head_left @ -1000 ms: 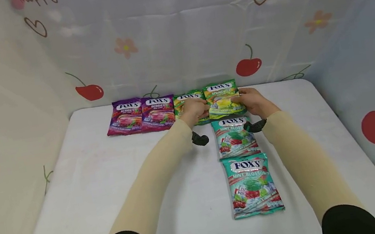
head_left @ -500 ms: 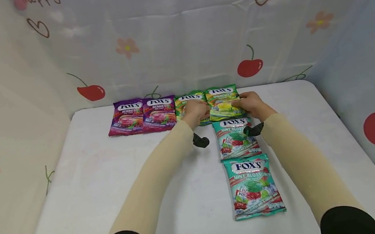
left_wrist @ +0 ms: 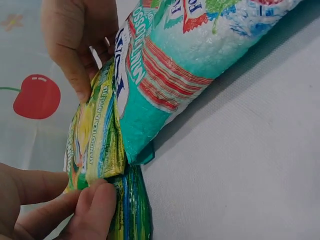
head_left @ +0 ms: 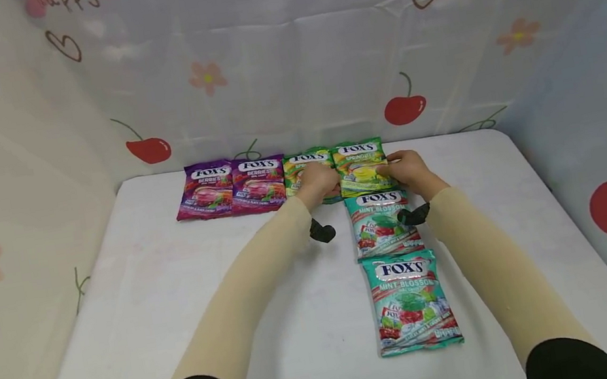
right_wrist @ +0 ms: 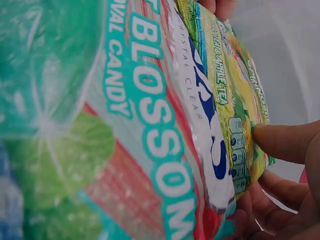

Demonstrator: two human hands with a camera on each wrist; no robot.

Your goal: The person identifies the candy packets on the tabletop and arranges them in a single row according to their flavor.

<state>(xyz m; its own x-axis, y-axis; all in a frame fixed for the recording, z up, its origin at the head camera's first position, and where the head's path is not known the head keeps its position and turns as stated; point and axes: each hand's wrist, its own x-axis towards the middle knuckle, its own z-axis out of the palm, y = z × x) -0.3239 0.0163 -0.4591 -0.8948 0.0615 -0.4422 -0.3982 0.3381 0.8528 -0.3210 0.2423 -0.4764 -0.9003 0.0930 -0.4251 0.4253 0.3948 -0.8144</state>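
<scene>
A yellow-green candy bag (head_left: 360,170) labelled FOX'S lies at the back of the table, held at both side edges. My left hand (head_left: 319,182) pinches its left edge; in the left wrist view the thumb and fingers (left_wrist: 102,200) meet at that corner. With the thumb (right_wrist: 280,140) on its face and fingers at the side, my right hand (head_left: 411,174) grips the right edge. A second yellow-green bag (head_left: 293,168) sits to the left, partly hidden by my left hand. Just in front is a teal mint candy bag (head_left: 383,230), its top edge against the held bag.
Two purple berry candy bags (head_left: 261,183) continue the back row at the left. Another teal mint bag (head_left: 412,305) lies nearer on the white table (head_left: 169,317). A printed curtain (head_left: 298,78) rises right behind the row.
The held yellow-green bag has come down slightly at its top and lies flatter, in line with the row. My right hand lowered with it; over the last half second little has moved.
</scene>
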